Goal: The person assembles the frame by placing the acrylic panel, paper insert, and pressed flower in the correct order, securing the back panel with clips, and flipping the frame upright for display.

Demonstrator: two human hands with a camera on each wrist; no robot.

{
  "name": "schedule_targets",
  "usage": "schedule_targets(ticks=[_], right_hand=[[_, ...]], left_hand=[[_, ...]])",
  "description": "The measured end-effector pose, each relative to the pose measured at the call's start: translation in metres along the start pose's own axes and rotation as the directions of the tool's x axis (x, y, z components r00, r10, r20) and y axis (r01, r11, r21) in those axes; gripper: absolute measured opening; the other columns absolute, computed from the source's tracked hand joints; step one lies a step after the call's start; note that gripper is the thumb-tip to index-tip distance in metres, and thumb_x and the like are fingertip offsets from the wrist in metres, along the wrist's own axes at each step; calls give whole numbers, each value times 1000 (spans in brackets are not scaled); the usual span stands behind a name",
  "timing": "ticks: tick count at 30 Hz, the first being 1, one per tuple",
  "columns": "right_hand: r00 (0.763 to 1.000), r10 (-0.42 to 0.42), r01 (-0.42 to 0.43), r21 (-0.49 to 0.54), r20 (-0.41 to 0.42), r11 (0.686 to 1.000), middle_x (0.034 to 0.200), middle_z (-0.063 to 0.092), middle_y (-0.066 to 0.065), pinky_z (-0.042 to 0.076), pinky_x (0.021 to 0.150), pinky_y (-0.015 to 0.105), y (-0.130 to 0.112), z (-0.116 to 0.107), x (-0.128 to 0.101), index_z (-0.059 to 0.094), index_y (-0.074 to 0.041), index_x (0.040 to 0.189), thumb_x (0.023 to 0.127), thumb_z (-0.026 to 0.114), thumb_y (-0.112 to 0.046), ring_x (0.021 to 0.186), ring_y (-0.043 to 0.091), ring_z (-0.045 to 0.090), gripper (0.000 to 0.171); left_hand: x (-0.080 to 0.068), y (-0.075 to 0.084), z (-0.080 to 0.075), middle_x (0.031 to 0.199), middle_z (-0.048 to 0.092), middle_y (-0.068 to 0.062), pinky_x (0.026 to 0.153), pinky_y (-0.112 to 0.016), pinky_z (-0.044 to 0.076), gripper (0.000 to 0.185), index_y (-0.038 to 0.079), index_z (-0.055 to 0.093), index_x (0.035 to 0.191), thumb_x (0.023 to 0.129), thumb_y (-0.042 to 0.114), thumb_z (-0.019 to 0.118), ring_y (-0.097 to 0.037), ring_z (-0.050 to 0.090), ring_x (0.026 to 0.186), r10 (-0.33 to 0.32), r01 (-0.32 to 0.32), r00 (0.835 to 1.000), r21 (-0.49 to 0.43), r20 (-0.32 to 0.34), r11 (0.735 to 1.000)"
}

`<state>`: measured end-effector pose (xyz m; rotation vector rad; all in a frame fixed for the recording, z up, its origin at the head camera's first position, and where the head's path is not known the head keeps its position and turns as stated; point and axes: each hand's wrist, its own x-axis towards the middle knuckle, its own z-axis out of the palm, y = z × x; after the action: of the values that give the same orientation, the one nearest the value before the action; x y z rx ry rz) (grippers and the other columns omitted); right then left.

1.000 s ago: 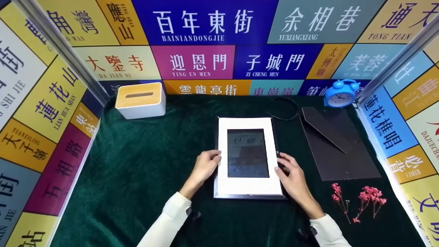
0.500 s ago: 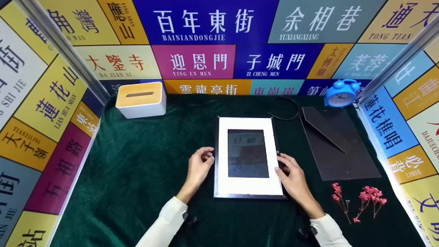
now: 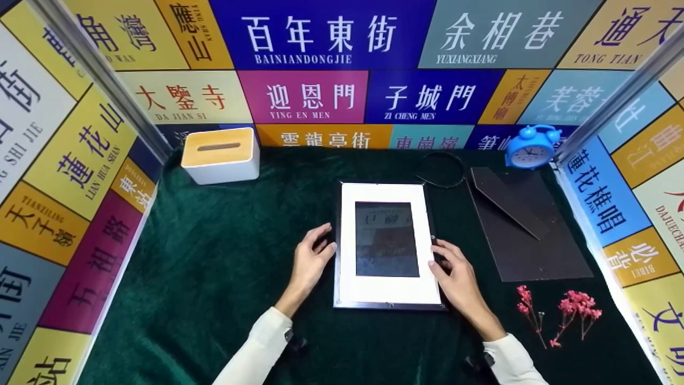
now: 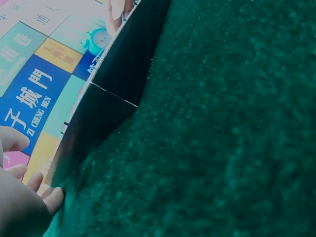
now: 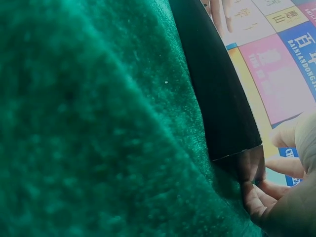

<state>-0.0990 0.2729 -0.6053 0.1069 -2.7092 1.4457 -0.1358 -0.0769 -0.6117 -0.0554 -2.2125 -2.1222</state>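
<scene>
A dark-edged picture frame (image 3: 390, 307) lies flat on the green cloth. Inside it sits a white mat (image 3: 395, 291) around a dark, shiny window (image 3: 387, 240) that mirrors the wall. My left hand (image 3: 311, 259) is beside the frame's left edge with loosely bent fingers. In the left wrist view, its fingertips (image 4: 55, 197) are right at the frame's outer side. My right hand (image 3: 455, 272) rests at the opposite edge, thumb tip over the mat's border. The right wrist view has its fingers (image 5: 254, 200) along the frame's dark side wall.
To the right lies a black backing board (image 3: 534, 251) with its easel leg. Pink dried flower sprigs (image 3: 577, 307) are in front of it. At the back are a tissue box (image 3: 220, 163), a thin black loop (image 3: 443, 184) and a blue alarm clock (image 3: 530, 149). Printed panels enclose three sides.
My left hand has come off the frame's left edge and shifted slightly left, its fingers spreading a little. The right hand and the frame have stayed in place.
</scene>
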Motion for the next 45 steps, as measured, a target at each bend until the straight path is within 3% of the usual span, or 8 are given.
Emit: schedule_targets(ticks=[3,12,16,20,25,30,38,45], right_hand=[[1000,1,-1,6,-1,1000,161,53,23,51,104,27,1,0,0,68,5,143,106,71,-3,140,37,57,38],[1000,-8,10,71,-24,997,159,55,24,45,99,8,2,0,-1,66,5,145,105,71,0,140,37,57,41],[998,-27,34,137,-53,990,156,57,25,49,98,8,4,-3,-2,66,8,144,104,71,3,134,36,61,40],[993,-43,63,188,-107,980,153,60,26,51,97,9,7,-9,-2,67,9,142,104,71,5,129,22,63,39],[979,-53,101,237,-198,966,144,65,28,52,98,11,13,-25,-3,69,9,140,102,69,11,124,6,64,39],[963,-41,123,297,-267,947,137,70,29,55,101,17,21,-43,-12,72,7,137,102,67,14,123,11,71,36],[928,-47,155,268,-369,951,132,73,26,56,99,17,33,-76,-33,70,13,135,100,67,16,118,16,74,35],[903,78,-6,171,-423,985,130,76,9,55,96,13,38,-100,-58,73,5,137,102,70,9,116,8,74,35]], left_hand=[[0,-3,1,159,55,-23,124,-45,43,53,-9,58,153,102,-4,70,-36,49,153,-15,16,1000,-52,21,999],[0,-8,7,168,46,-23,125,-40,40,58,-7,52,158,102,-8,67,-38,40,159,-26,28,999,-101,24,994],[0,-8,8,168,48,-21,128,-44,36,57,-2,55,158,103,-4,69,-35,41,159,-12,12,1000,-21,21,1000],[4,-7,5,169,47,-20,131,-53,30,57,3,57,158,103,4,71,-33,37,162,19,-21,1000,128,21,992],[12,-8,1,163,56,-19,134,-60,19,57,1,61,155,100,9,74,-38,33,164,112,-122,992,289,53,949],[16,-17,-2,162,56,-23,133,-68,7,59,-4,60,154,98,10,73,-50,28,163,197,-237,970,368,144,899],[11,-19,-6,162,55,-23,134,-64,11,55,-3,58,156,105,14,69,-46,30,163,137,-224,966,440,220,870],[7,-21,-9,172,42,-20,130,-69,22,57,9,55,162,107,23,67,-48,23,165,49,-150,977,514,206,844]])
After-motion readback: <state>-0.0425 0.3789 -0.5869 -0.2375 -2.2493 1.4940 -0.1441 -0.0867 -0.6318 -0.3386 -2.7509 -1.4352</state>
